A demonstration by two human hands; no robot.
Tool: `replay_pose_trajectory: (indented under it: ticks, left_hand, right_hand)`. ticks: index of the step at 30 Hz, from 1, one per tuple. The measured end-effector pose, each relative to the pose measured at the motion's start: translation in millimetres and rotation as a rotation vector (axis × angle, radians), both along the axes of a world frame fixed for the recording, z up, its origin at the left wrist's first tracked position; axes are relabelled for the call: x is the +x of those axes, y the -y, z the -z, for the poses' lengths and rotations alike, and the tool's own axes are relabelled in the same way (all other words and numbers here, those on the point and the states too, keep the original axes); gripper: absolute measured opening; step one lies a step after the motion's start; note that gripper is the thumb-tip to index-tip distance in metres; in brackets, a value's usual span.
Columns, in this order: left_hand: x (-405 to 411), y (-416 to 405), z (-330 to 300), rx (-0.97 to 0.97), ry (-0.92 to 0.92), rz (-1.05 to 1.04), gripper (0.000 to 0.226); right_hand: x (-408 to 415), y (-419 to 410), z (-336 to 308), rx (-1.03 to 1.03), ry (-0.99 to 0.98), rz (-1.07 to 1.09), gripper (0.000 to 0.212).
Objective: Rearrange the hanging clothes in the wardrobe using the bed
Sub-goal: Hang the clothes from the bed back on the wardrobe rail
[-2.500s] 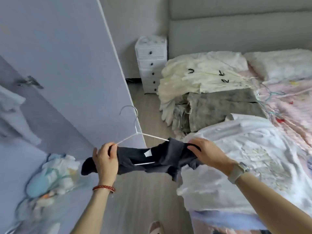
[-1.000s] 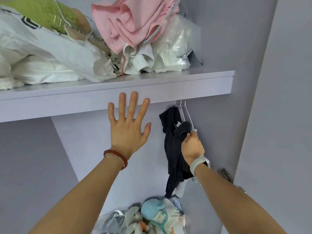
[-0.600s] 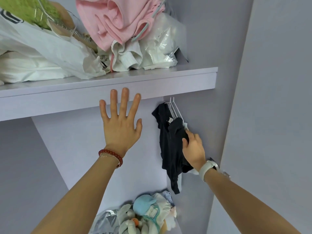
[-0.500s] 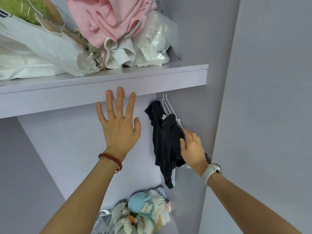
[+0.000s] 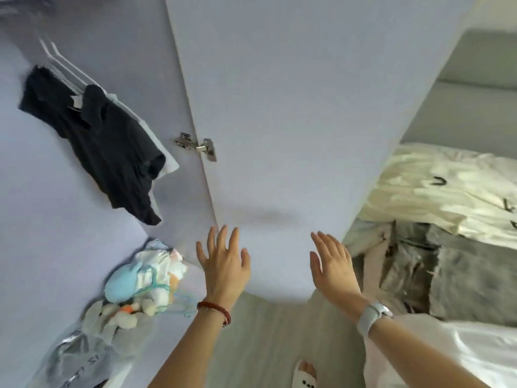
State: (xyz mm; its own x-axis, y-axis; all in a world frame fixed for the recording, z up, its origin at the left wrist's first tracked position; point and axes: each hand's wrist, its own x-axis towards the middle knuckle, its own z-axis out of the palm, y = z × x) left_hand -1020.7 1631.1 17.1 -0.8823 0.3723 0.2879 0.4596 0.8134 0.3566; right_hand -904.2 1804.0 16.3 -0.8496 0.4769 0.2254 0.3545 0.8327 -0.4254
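A dark garment (image 5: 109, 147) hangs on white hangers (image 5: 65, 65) inside the wardrobe at the upper left. Neither hand touches it. My left hand (image 5: 223, 264) is spread flat in front of the open wardrobe door (image 5: 279, 107), fingers straight and holding nothing. My right hand (image 5: 333, 264) is raised beside it, fingers straight, also holding nothing. The bed (image 5: 458, 357) lies at the right with a white garment spread over its near corner, and cream and grey bedding (image 5: 447, 197) is piled further back.
A metal hinge (image 5: 195, 145) joins the door to the wardrobe side. A clear bag of soft toys and baby items (image 5: 140, 281) sits on the wardrobe floor at lower left. Wood flooring (image 5: 260, 345) and my slippered foot (image 5: 303, 376) show between wardrobe and bed.
My right hand has let go of the dark garment, which now hangs in the wardrobe. Both hands have dropped and moved right in front of the door. My view has swung down toward the bed.
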Motion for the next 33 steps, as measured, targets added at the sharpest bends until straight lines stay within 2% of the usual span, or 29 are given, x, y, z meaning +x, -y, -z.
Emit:
replay_pose_trajectory:
  ticks: [2, 4, 11, 18, 26, 30, 33]
  left_hand:
    - [35.5, -19.5, 24.2, -0.052, 0.131, 0.115, 0.045]
    - [65.8, -44.2, 40.1, -0.097, 0.171, 0.277, 0.045]
    - [212.9, -140.0, 48.4, -0.127, 0.144, 0.877, 0.038]
    - [416.8, -180.5, 70.8, -0.446, 0.115, 1.41, 0.046]
    - [655.8, -176.8, 105.3, -0.689, 0.11, 1.787, 0.047]
    - [747.2, -164.1, 140.4, -0.815, 0.065, 1.903, 0.049]
    - [792.7, -162.9, 167.6, -0.884, 0.052, 1.971, 0.048]
  right_hand:
    - [63.3, -7.7, 22.1, -0.037, 0.09, 0.148, 0.043]
    - [124.5, -10.4, 36.3, -0.09, 0.145, 0.318, 0.043]
    - [324.2, 15.2, 61.2, -0.209, 0.164, 0.894, 0.041]
    - [511.3, 84.7, 93.0, -0.342, 0.198, 1.366, 0.035]
    - [730.4, 122.1, 131.1, -0.583, 0.044, 1.798, 0.035]
    - [839.0, 121.1, 153.6, -0.65, 0.049, 1.917, 0.037]
    - [906.1, 116.0, 174.4, -0.685, 0.126, 1.958, 0.042]
